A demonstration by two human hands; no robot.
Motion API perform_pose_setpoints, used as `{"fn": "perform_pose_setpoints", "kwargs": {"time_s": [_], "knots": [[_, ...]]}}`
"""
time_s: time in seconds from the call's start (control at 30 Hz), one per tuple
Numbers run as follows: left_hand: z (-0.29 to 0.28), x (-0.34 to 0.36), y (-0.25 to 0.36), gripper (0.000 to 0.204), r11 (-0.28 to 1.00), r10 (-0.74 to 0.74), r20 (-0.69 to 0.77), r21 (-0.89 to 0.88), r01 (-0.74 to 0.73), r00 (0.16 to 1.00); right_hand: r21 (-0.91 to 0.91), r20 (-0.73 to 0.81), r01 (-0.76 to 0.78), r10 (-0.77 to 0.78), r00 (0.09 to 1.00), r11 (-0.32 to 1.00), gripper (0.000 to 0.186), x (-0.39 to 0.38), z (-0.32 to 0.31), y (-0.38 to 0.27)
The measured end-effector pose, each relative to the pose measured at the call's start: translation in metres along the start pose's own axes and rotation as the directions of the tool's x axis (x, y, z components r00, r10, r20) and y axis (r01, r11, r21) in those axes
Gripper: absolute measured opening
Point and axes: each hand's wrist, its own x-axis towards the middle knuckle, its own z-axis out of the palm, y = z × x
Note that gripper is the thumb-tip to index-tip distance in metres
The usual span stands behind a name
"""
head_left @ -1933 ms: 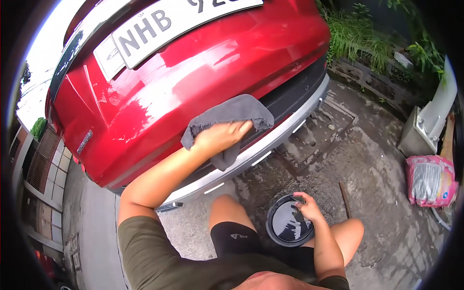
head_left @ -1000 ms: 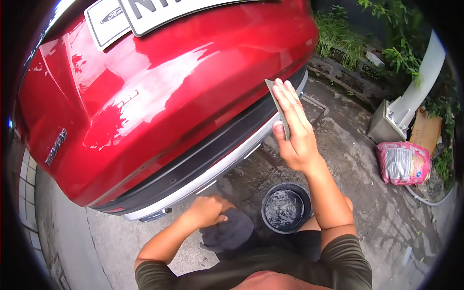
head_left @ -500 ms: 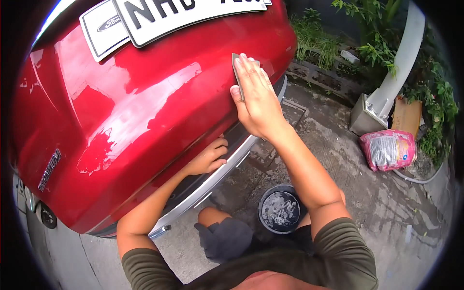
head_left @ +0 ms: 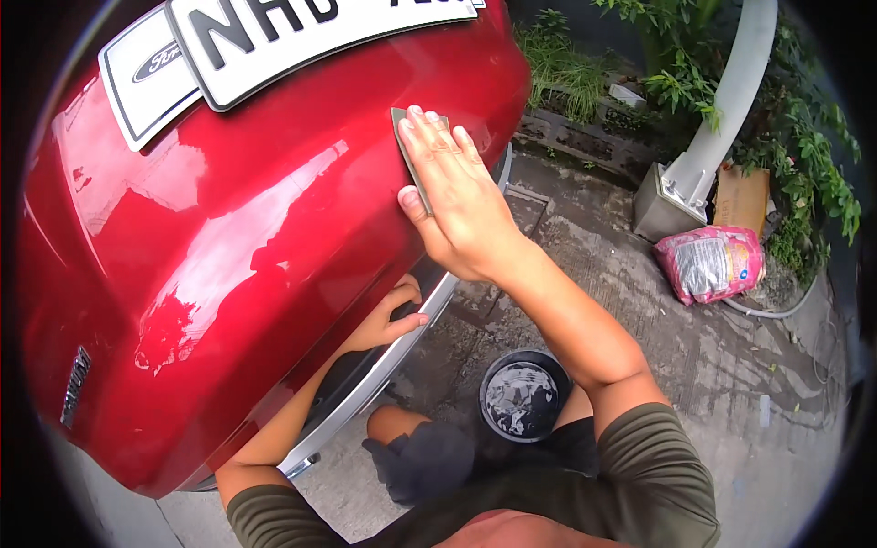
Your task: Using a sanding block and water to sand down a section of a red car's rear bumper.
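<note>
A glossy red car tailgate (head_left: 301, 228) fills the left and middle of the head view, with white licence plates (head_left: 274, 41) at its top. My right hand (head_left: 457, 196) lies flat on the red paint near the tailgate's right side. Beneath its fingers is a thin grey-green sheet (head_left: 399, 119) that looks like sandpaper, pressed against the panel, mostly covered by the hand. Lower down, my left hand (head_left: 388, 320) curls around the tailgate's lower edge, thumb showing; some of its fingertips are hidden behind the panel.
A black basin (head_left: 487, 416) holding water stands on the wet concrete by my knees. To the right are a pink-and-silver bag (head_left: 708, 265), a piece of cardboard (head_left: 742, 196) and a grey post (head_left: 735, 114) on a concrete base. Plants (head_left: 808, 155) grow along the wall.
My right hand and the sheet have shifted left in view, still against the panel. The whole view has moved a little, and the tailgate now covers the wheel seen earlier at the left.
</note>
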Motion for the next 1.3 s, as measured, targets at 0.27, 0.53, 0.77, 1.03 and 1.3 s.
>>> {"fn": "perform_pose_setpoints", "kwargs": {"time_s": [0.27,0.53,0.77,1.03,1.3], "knots": [[0.008,-0.005,-0.004,0.034,0.992,0.124,-0.178,0.012,-0.124,0.976,0.061,-0.035,-0.027,0.029,0.999,0.998,0.065,-0.012,0.006,-0.029],[0.009,0.000,0.000,0.033,0.987,0.158,-0.213,0.022,-0.157,0.964,-0.012,-0.018,-0.089,0.089,0.996,0.996,0.066,-0.016,0.006,-0.028],[0.001,-0.004,0.014,0.030,0.992,0.081,-0.139,-0.083,-0.093,0.987,-0.066,0.014,-0.122,0.123,0.992,0.990,0.066,-0.017,0.002,-0.026],[-0.003,-0.003,0.007,0.038,0.985,-0.080,0.034,-0.152,0.085,0.996,0.014,-0.036,-0.130,0.130,0.991,0.991,0.065,0.001,0.006,-0.024],[0.013,-0.001,0.002,0.036,0.990,-0.080,0.046,-0.112,0.084,0.996,0.038,-0.043,-0.147,0.148,0.988,0.988,0.068,-0.004,0.008,-0.036]]}}
